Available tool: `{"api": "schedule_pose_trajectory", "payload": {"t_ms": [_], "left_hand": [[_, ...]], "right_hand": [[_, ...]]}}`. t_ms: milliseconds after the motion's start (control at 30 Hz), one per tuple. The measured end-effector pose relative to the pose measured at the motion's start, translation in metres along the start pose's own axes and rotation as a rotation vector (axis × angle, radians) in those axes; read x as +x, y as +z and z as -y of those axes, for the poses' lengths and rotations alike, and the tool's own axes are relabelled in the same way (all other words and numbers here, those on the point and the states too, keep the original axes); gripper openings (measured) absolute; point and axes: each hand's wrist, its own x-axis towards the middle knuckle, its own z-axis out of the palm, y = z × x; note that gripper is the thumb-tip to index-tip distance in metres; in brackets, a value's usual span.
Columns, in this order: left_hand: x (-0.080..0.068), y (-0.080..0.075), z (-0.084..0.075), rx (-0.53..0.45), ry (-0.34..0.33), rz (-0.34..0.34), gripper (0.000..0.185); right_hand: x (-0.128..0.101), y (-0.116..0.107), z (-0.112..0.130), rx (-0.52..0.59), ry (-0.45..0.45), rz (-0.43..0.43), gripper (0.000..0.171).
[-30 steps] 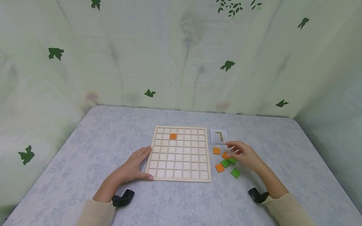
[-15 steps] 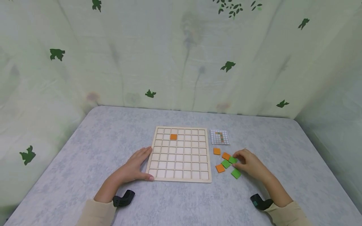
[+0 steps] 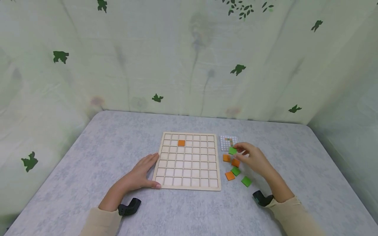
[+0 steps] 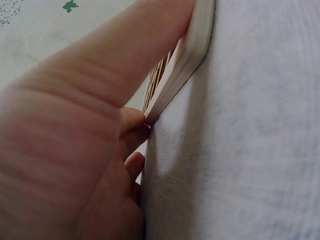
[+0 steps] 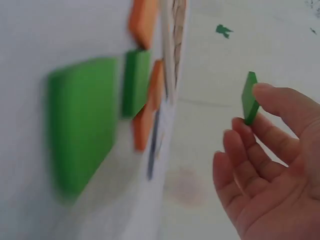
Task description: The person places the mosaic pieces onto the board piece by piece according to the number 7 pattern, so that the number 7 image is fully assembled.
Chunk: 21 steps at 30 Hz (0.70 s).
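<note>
My right hand (image 3: 254,159) pinches a green square tile (image 3: 232,150) between thumb and fingertips. In the right wrist view that green tile (image 5: 248,99) stands on edge in the pinch, raised above the table. Below the hand lie loose tiles: an orange tile (image 3: 226,158), another orange tile (image 3: 235,163) and a green tile (image 3: 235,171). My left hand (image 3: 138,174) rests against the wooden grid board (image 3: 189,189), fingers along its left edge and thumb at the near left corner. One orange tile (image 3: 181,143) sits in a cell of the board's second row.
A small printed pattern card (image 3: 223,143) lies right of the board, partly covered by the held tile and hand. Nearer the front are one more orange tile (image 3: 230,176) and a green tile (image 3: 246,181). A patterned curtain (image 3: 189,59) stands behind the table.
My right hand has picked up a green tile from the loose group and moved it up and left, near the card. The left hand and board have stayed put.
</note>
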Motion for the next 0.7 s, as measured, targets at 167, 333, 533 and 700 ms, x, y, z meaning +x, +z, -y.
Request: {"api": "schedule_pose_trajectory", "payload": {"t_ms": [167, 333, 533, 700], "left_hand": [[0.0, 0.001, 0.001, 0.004, -0.002, 0.001, 0.118], [-0.001, 0.002, 0.001, 0.007, 0.007, -0.001, 0.117], [-0.001, 0.001, 0.001, 0.004, 0.004, 0.0, 0.117], [-0.002, 0.001, 0.0, 0.004, 0.004, -0.001, 0.116]], "right_hand": [[0.026, 0.012, 0.019, 0.15, -0.075, -0.038, 0.033], [0.056, 0.032, 0.034, 0.271, -0.133, -0.049, 0.033], [0.085, 0.056, 0.05, 0.325, -0.146, -0.044, 0.035], [0.101, 0.076, 0.057, 0.412, -0.082, -0.041, 0.035]]}}
